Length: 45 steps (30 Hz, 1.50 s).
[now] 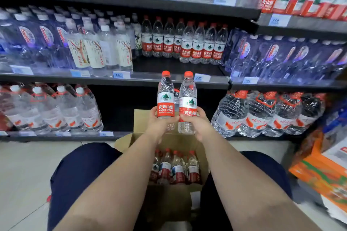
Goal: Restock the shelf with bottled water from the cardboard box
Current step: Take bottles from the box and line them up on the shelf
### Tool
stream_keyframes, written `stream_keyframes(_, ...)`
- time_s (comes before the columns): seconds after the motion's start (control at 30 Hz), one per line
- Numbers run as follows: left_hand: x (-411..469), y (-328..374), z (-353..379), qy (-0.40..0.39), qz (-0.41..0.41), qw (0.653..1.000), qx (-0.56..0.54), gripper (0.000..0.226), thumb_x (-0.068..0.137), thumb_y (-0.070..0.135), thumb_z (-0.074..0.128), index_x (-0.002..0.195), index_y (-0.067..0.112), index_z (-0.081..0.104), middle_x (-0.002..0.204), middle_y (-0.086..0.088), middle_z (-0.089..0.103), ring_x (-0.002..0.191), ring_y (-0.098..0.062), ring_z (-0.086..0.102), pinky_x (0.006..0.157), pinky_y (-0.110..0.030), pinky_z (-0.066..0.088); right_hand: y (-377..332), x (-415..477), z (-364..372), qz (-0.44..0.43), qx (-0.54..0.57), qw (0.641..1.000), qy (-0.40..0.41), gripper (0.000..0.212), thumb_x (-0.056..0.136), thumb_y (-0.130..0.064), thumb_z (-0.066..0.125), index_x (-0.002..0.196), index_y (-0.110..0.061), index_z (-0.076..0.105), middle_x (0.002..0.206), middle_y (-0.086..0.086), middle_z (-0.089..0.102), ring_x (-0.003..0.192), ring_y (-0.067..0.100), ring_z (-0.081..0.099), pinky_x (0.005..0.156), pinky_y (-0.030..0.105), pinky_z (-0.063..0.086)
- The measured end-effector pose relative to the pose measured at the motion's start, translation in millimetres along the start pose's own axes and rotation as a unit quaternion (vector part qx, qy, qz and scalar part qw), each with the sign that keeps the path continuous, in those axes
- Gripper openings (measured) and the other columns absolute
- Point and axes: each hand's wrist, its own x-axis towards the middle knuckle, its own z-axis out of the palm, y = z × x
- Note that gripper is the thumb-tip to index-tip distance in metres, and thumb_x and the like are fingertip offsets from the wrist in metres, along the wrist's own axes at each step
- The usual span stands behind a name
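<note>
Above the box (142,118), the left hand (159,120) holds one bottle (165,97) and the right hand (197,120) holds another bottle (188,99). Both stand upright, side by side, by the shelf (169,82). More bottles (174,167) stand down in the box, between the knees.

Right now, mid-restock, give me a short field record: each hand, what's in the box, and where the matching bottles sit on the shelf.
left hand: grips first bottle, upright
right hand: grips second bottle, upright, beside the first
cardboard box: open, on the floor between the knees; boxed bottles standing inside
shelf row: same red labels, set back on the middle shelf
free space: bare shelf board in front of that row
</note>
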Motion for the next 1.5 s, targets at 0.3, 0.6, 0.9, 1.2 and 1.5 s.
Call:
stream_keyframes(0.3,29.1,106.6,19.0,-0.003,0.078,0.992,-0.095,0.053,0.084,0.023,0.071,0.130,0.019,0.045,0.109,-0.012,0.068,0.090,-0.025,0.071,0.073,-0.040,0.058,-106.6,12.4,32.3,-0.059,-0.003,0.998,-0.036,0.063,0.078,-0.008,0.075,0.129,-0.027,0.045,0.110,0.009,0.069,0.094,0.028,0.070,0.075,0.045,0.059)
stream_keyframes(0.6,108.7,142.5,15.7,-0.030,0.050,0.995,-0.086,0.071,0.075,0.018,0.082,0.134,0.015,0.043,0.115,-0.011,0.068,0.099,-0.030,0.070,0.093,-0.054,0.052,-136.6,89.6,27.4,-0.104,-0.023,0.994,-0.022,0.078,0.068,-0.013,0.086,0.130,-0.027,0.041,0.112,0.005,0.070,0.098,0.023,0.070,0.091,0.050,0.054)
stream_keyframes(0.9,219.1,179.7,44.8,0.027,0.128,0.989,0.076,0.070,0.068,-0.005,0.083,0.123,0.017,0.047,0.108,0.000,0.065,0.099,-0.016,0.062,0.081,-0.030,0.049,-168.6,203.4,26.1,-0.149,-0.094,0.984,0.018,0.083,0.069,-0.004,0.085,0.131,-0.027,0.036,0.113,-0.002,0.065,0.104,0.017,0.064,0.095,0.041,0.051)
stream_keyframes(1.2,302.3,167.9,33.5,0.003,0.121,0.967,0.226,0.082,0.069,-0.006,0.081,0.138,0.016,0.042,0.105,0.001,0.061,0.099,-0.016,0.059,0.084,-0.030,0.047,-151.3,301.1,34.4,-0.164,-0.210,0.964,0.005,0.084,0.065,-0.007,0.087,0.126,-0.030,0.035,0.119,-0.002,0.062,0.109,0.018,0.062,0.099,0.044,0.050)
stream_keyframes(1.5,356.3,156.1,26.0,-0.012,0.168,0.930,0.325,0.089,0.075,0.013,0.081,0.146,0.019,0.027,0.128,0.002,0.057,0.113,-0.012,0.052,0.094,-0.029,0.040,-147.1,359.4,57.9,-0.197,-0.262,0.945,0.017,0.084,0.070,-0.009,0.085,0.135,-0.020,0.034,0.122,-0.008,0.055,0.117,0.012,0.052,0.101,0.032,0.039)
